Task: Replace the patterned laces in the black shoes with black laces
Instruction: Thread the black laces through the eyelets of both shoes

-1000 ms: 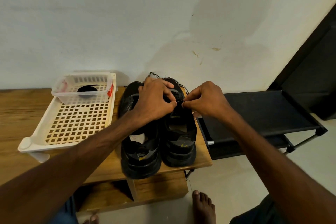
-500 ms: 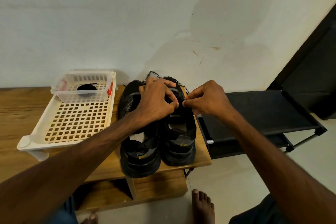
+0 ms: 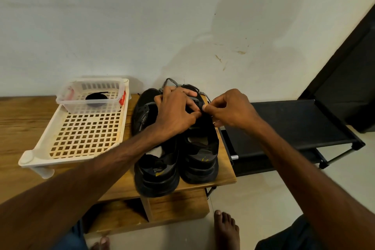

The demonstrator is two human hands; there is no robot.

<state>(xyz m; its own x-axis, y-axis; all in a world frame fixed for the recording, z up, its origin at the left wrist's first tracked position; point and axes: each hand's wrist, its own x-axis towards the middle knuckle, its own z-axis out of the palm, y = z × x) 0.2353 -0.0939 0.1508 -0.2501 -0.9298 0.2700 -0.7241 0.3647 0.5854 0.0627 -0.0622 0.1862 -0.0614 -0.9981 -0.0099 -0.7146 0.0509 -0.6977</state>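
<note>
- Work is centred on the right-hand shoe (image 3: pixel 199 148), which stands on the wooden surface (image 3: pixel 18 119) touching the left-hand shoe (image 3: pixel 156 168), heels toward the camera.
- The grip of the right hand (image 3: pixel 231 109) is closed to a fine pinch, thumb against forefinger, at the upper eyelets. What is pinched appears to be the patterned lace (image 3: pixel 172 83), whose loose loops are seen trailing past the toes.
- The left hand (image 3: pixel 174 111) is laid over the tongue with its fingers curled on the upper, so the shoe is steadied. Whether a strand is also caught under its thumb cannot be told.
- The black lace (image 3: pixel 96 98) is seen coiled in the clear tub (image 3: pixel 67 101) on the cream tray (image 3: pixel 81 138), well apart from both hands and untouched.
- The step in hand is judged to be unthreading, with the task at an early stage.
- The strand is best drawn out one eyelet at a time, along the line of the hole rather than sideways, while the upper is held down so that the shoe is not dragged toward the surface edge.
- Slack should first be fed back from the toe loops, lest a crossing be tightened.
</note>
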